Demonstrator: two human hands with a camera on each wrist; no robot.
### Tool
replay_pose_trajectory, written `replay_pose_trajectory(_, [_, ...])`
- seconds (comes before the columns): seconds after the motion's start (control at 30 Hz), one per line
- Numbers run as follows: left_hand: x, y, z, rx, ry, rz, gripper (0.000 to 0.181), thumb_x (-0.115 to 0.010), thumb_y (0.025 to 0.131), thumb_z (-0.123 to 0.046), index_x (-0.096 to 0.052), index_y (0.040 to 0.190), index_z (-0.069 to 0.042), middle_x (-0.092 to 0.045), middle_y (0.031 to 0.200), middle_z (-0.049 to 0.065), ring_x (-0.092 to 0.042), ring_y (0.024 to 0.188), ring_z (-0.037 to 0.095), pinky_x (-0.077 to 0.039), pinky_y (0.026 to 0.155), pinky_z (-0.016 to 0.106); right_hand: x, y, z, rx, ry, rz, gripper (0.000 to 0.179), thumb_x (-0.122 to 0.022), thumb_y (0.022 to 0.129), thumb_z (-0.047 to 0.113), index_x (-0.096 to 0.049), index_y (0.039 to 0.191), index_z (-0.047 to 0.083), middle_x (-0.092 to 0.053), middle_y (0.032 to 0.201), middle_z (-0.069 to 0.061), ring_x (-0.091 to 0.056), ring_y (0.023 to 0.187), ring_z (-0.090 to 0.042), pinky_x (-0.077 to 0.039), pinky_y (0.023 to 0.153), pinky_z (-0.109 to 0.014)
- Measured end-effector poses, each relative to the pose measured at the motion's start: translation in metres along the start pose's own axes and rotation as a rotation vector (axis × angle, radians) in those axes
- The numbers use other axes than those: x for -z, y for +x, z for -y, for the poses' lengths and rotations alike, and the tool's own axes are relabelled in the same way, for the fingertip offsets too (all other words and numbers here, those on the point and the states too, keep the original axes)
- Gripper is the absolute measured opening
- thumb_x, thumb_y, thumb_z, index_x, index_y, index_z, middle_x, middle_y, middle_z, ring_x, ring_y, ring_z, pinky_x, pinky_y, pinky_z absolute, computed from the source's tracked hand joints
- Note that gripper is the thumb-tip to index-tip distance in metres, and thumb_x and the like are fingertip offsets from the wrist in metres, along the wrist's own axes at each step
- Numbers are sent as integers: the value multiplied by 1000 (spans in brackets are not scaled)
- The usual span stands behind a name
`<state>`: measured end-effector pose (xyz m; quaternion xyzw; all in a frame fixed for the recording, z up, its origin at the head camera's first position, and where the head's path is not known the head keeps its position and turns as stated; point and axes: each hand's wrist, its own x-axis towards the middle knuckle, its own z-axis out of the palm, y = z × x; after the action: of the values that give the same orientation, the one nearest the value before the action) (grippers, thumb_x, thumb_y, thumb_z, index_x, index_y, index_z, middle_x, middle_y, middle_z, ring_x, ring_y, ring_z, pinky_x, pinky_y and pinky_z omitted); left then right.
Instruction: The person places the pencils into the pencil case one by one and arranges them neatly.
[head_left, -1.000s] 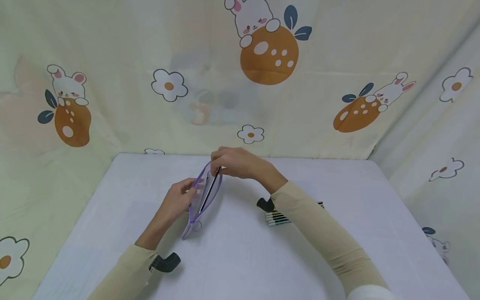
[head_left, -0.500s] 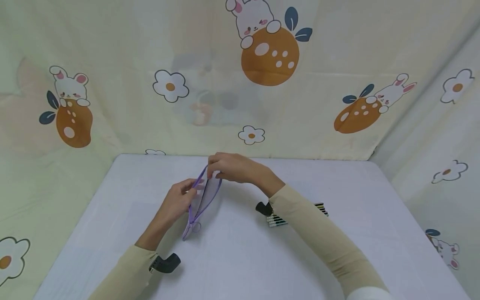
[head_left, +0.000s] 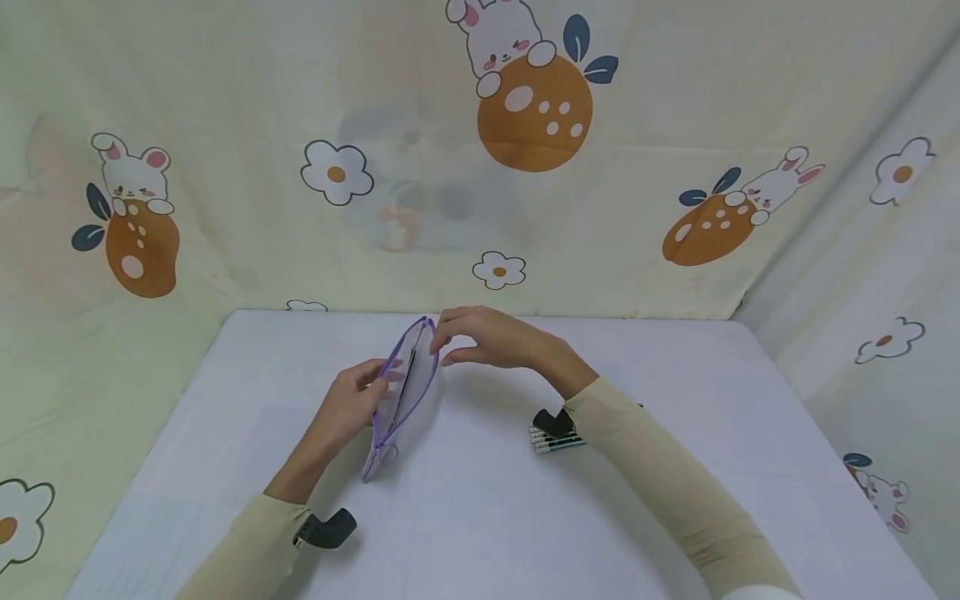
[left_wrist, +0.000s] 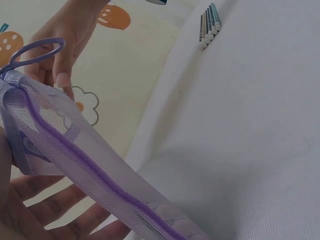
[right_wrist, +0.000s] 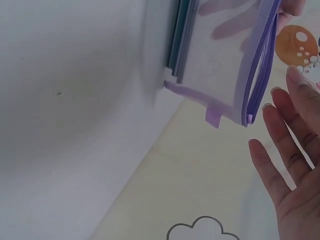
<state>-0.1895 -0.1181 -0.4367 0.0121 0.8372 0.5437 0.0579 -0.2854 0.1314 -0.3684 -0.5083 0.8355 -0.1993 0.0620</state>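
Note:
My left hand (head_left: 352,400) holds a translucent mesh pencil pouch (head_left: 406,383) with purple trim, thumb on one side and fingers spread behind it. The pouch stands tilted with its zip open towards the head camera. In the right wrist view, pencils (right_wrist: 182,40) show through its wall at the bottom. A lilac loop (left_wrist: 37,50) hangs at the zip end. My right hand (head_left: 491,337) is beside the far end of the pouch mouth, with nothing between its fingers. The right wrist view shows the fingers (right_wrist: 280,135) spread, apart from the pouch.
Several pencils (head_left: 557,438) lie side by side on the white table (head_left: 480,517), partly hidden under my right forearm in the head view. A patterned curtain (head_left: 420,167) hangs behind the table's far edge.
My right hand has let go of a dark pencil, which is now inside the pouch, and has drawn back slightly to the right. The left hand keeps holding the pouch.

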Motion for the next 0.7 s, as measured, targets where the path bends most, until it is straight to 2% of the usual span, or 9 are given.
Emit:
replay_pose_trajectory(0.17, [1,0,1,0,-9,2,39,-47,103,-18,-62,138,-11,-68,131,15,-66,117,38,-58,67,34,1,-13,-6,-13,56,-3,23,-75,93,23,-74,115,17,-66,111,9,-62,109,-9,-49,98,-27])
replay_pose_trajectory(0.33, [2,-1,1,-2,-16,7,39,-46,103,-17,-62,138,-11,-68,132,14,-66,117,37,-57,66,33,3,-29,-8,-40,99,10,25,-77,90,17,-73,115,18,-67,112,7,-63,112,-14,-50,101,-35])
replay_pose_trajectory(0.53, [3,0,1,3,-13,10,39,-46,103,-17,-61,139,-12,-67,133,13,-67,117,37,-57,66,33,4,-49,-14,-135,119,54,27,-77,90,18,-73,117,21,-66,113,13,-63,116,-19,-48,104,-37])
replay_pose_trajectory(0.7, [3,1,2,-3,-15,6,39,-46,103,-16,-61,139,-11,-68,131,13,-68,114,35,-55,64,33,2,-69,-21,-190,129,64,29,-78,90,16,-72,117,24,-66,114,14,-61,117,-15,-48,105,-39])
